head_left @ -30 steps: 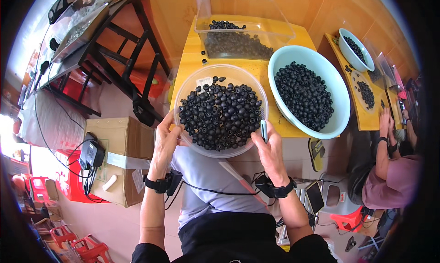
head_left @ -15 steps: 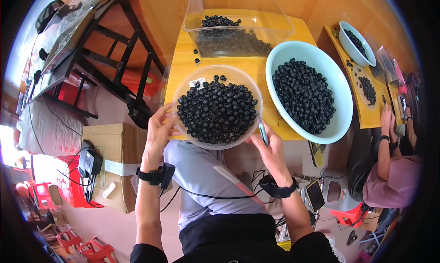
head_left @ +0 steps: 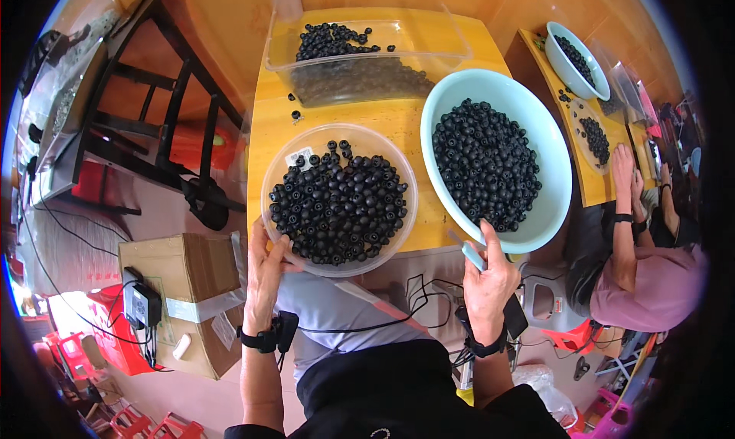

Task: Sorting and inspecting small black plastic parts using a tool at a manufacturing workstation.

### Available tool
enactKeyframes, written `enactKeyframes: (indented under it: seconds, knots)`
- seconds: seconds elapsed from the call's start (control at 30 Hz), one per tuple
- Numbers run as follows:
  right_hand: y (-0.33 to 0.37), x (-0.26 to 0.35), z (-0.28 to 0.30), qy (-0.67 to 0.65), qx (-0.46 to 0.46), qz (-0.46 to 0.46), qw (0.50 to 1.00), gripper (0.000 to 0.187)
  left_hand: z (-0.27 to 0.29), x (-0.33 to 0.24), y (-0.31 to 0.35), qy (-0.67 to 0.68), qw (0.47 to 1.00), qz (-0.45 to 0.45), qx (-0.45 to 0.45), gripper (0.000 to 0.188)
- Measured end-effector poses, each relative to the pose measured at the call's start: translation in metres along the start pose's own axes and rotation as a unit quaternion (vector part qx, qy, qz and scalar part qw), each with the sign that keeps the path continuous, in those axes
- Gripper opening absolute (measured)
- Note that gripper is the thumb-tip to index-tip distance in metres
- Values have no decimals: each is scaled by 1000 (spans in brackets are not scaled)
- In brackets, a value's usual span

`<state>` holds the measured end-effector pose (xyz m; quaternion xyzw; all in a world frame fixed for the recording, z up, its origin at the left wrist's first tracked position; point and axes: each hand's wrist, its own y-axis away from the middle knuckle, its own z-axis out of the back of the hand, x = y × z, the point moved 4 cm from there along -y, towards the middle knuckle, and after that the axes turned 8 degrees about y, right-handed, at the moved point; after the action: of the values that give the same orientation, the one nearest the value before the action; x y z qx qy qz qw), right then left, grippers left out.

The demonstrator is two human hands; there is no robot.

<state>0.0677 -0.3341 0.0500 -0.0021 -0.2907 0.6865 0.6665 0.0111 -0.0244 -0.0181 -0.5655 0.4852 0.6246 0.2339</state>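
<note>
1. Bends left hand at near-left rim of round clear tub, with thumb by the edge and fingers along the outside, slightly parted; cannot tell how firmly gripped.
2. Closes right hand around light-blue handle of small tool, with index finger stretched forward over near rim of light-blue bowl; cannot tell if touching.
3. Aims thin end of tool forward-left from right fingers, into gap between tub and bowl.
4. Puts tub right of left fingers and left of right ones, jutting past near edge of yellow table, above grey trousers.
5. Piles dark round pieces in tub, ahead and right of left thumb; leaves bare strip along far inner wall.
6. Sets bowl just ahead of right index fingertip, reaching past right table edge, part-filled with similar pieces.
7. Leaves narrow bare table strip ahead-left of right fingers, and another between tub and clear box, well ahead of both hands.
8. Drops two loose pieces on that far strip, ahead of left fingertips.
9. Stands cardboard box near left fingers, on the outer side.
</note>
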Motion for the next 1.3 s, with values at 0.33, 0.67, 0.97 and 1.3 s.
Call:
enactKeyframes:
  seconds: [0.33, 0.67, 0.97, 1.3]
  knots:
    - [-19, -35, 13, 121, -9, -8, 993, 27, 4, -3, -2, 47, 999, 20, 18, 53]
    - [-7, -21, 9, 146, 19, 36, 988, 24, 15, 11, -7, 84, 995, 5, 47, 54]
    - [-4, -4, 9, 56, 37, 48, 997, 33, 14, 3, -34, 80, 992, 26, 96, 49]
    - [28, 15, -5, -71, 60, 80, 992, 34, 3, -40, -16, -220, 945, -202, -130, 39]
